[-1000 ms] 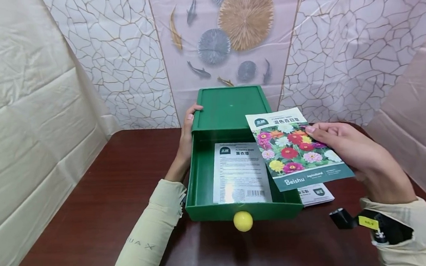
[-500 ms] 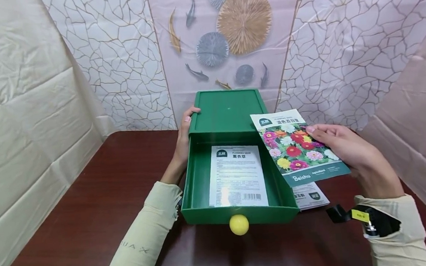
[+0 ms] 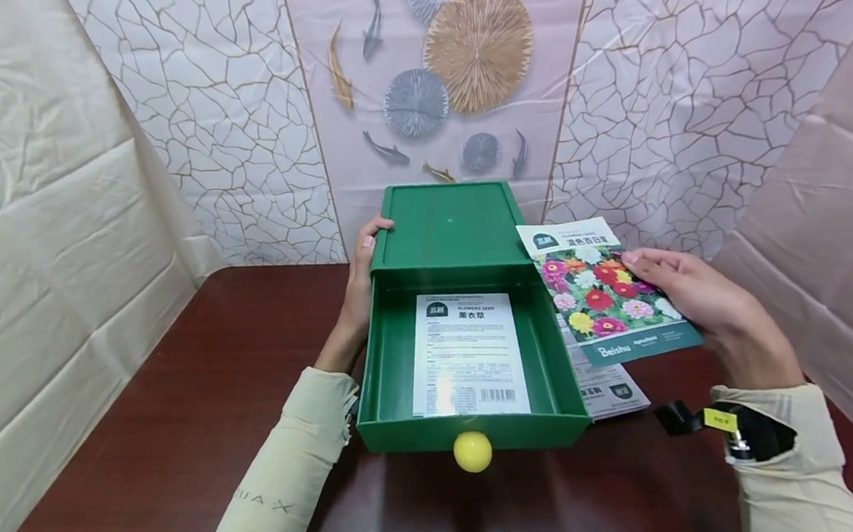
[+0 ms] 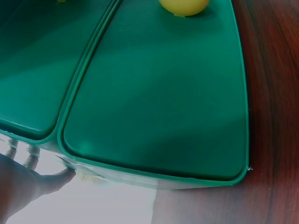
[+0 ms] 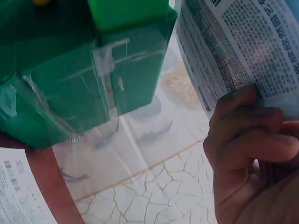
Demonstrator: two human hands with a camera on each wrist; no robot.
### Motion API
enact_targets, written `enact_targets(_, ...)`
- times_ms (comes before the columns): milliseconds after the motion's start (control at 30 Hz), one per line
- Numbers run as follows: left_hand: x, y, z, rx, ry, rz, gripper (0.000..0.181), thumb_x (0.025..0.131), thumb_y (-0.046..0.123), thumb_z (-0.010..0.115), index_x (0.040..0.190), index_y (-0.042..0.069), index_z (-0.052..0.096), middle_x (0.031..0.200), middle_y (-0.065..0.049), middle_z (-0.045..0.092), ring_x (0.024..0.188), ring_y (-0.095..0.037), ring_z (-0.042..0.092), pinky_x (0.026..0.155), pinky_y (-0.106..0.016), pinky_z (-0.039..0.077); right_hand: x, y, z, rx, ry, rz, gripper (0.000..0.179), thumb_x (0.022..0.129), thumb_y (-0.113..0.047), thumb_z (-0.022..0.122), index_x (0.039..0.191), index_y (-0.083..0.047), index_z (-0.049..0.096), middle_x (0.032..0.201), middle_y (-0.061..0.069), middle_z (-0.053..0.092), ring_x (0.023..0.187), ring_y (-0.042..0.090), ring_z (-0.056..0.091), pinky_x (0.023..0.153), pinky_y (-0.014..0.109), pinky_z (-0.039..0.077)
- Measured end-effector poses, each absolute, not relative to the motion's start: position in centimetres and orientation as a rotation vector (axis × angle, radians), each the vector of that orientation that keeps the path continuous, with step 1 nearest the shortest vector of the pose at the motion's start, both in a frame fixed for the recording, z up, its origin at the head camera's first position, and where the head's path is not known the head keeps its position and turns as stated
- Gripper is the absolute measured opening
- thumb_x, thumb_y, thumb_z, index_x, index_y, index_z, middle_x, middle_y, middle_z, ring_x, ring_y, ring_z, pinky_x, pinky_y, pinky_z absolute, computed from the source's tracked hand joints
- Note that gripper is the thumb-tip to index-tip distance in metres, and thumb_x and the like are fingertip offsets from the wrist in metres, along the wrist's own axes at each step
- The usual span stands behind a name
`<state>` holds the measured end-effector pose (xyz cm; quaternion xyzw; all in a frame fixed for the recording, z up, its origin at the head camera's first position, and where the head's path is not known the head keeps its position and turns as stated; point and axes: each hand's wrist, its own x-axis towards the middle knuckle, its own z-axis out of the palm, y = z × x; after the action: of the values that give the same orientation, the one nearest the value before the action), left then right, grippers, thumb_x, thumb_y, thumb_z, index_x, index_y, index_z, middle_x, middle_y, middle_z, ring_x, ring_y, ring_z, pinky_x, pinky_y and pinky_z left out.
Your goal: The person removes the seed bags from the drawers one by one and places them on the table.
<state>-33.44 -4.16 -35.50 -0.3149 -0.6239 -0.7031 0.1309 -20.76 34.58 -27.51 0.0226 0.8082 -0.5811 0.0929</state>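
Observation:
A green box (image 3: 446,231) stands with its drawer (image 3: 555,373) pulled out toward me and a yellow knob (image 3: 473,453) on the front. Inside the drawer lies a white printed flower seed packet (image 3: 467,355). My left hand (image 3: 358,275) touches the box's left side, fingers fairly straight in the left wrist view. My right hand (image 3: 699,295) pinches another seed packet (image 3: 602,298), with colourful flowers on its front, tilted just right of the drawer. Its printed back shows in the right wrist view above the curled fingers (image 5: 247,135).
More white packets (image 3: 609,389) lie on the table right of the drawer, partly hidden by the held one. The dark red table (image 3: 252,346) meets patterned cloth (image 3: 237,147) behind and pale cloth on both sides.
The flower-fronted packet has shifted right relative to the drawer, uncovering more of the packets on the table. The head view has moved slightly. My left hand keeps its place on the box.

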Motion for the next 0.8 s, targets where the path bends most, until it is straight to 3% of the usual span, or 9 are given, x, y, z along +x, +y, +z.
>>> enact_targets(433,-33.1,-4.1,-35.4,-0.920,-1.809,-2.039,0.053,0.110,0.035,0.022,0.147,0.001,0.039,0.171,-0.012,0.023,0.149,-0.034,0.029,0.120,-0.061,0.024,-21.3,37.0,-29.7,0.066,2.327,-1.830,0.024,0.112,-0.040,0.047,0.100,-0.037,0.068,0.085,-0.004,0.075,0.068,0.015,0.074,0.060,0.033,0.061)
enact_targets(600,-33.4,-4.2,-35.7,-0.920,-1.797,-2.043,0.052,0.110,0.034,0.023,0.146,0.001,0.040,0.171,-0.012,0.024,0.149,-0.035,0.029,0.120,-0.060,0.023,-21.8,36.9,-30.8,0.008,2.397,-1.696,0.023,0.114,-0.038,0.045,0.105,-0.029,0.064,0.090,-0.003,0.072,0.073,0.016,0.073,0.065,0.034,0.061)
enact_targets(800,-33.5,-4.2,-35.7,-0.925,-1.799,-2.044,0.048,0.111,0.039,0.025,0.144,0.011,0.045,0.171,-0.012,0.023,0.150,-0.035,0.027,0.121,-0.060,0.022,-22.5,36.7,-31.9,-0.019,2.511,-1.503,0.028,0.116,-0.030,0.041,0.116,-0.008,0.057,0.087,0.000,0.069,0.070,0.016,0.070,0.063,0.033,0.058)
